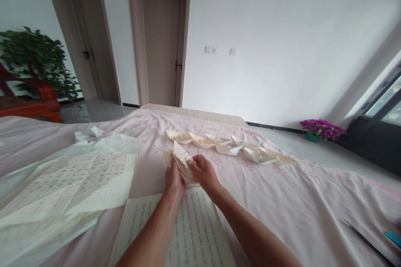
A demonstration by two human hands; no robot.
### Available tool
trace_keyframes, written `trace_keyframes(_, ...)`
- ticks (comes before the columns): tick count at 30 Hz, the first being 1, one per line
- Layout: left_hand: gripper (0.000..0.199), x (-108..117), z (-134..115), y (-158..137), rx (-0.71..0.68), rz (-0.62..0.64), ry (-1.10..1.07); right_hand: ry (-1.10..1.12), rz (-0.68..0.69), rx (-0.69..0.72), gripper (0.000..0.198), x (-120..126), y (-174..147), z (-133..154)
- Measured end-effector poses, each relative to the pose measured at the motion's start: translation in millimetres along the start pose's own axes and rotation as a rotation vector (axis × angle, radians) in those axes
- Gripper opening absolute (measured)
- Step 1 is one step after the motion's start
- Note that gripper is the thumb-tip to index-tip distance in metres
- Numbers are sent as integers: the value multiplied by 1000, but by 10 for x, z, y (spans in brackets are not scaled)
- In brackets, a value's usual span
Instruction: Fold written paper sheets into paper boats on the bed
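Two hands: I'm seeing the left hand (174,180) and right hand (203,172) pinching a half-folded paper piece (181,159) from both sides, steadying its creases.
Position: raised just above the pink bedsheet (297,200).
Row: finished paper boats (232,145) are lining up beyond, keeping them apart from the work.

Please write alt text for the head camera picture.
Two hands, left hand and right hand, hold a folded paper piece over a pink bedsheet. A row of folded paper boats lies behind; flat paper sheets lie left.
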State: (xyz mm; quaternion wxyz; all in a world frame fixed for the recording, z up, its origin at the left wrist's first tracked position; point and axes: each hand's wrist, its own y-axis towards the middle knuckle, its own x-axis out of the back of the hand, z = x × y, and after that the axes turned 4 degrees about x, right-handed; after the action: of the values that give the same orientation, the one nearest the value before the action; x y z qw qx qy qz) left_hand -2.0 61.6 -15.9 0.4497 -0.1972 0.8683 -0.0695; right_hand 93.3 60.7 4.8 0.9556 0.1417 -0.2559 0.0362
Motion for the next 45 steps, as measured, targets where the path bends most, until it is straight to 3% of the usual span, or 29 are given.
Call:
trace_keyframes(5,60,7,-17,2,89,124,-86,-239,26,-68,27,12,-49,119)
trace_keyframes(9,44,-3,-25,-43,81,207,-64,-271,11,-87,26,-37,-79,142)
trace_keyframes(14,26,-6,-19,3,-11,65,-78,-303,96,-19,27,39,73,5)
trace_keyframes(19,30,-4,2,82,-67,21,-156,-728,-212,207,19,241,474,-185)
trace_keyframes(24,32,-19,19,67,-66,27,-74,-850,-111,231,15,268,820,-333)
trace_keyframes(26,37,-25,14,60,-54,4,-41,-821,-97,218,7,262,870,-359)
trace_keyframes(34,43,-14,20,98,-32,-62,-4,-534,-133,196,22,401,605,-129)
trace_keyframes(37,44,-19,22,92,5,-38,5,-79,-36,139,31,390,412,-9)
trace_keyframes(40,44,-31,9,70,41,28,37,399,90,-13,39,315,239,64)
trace_keyframes(45,41,-38,-13,53,53,95,-14,441,109,-72,43,201,119,86)
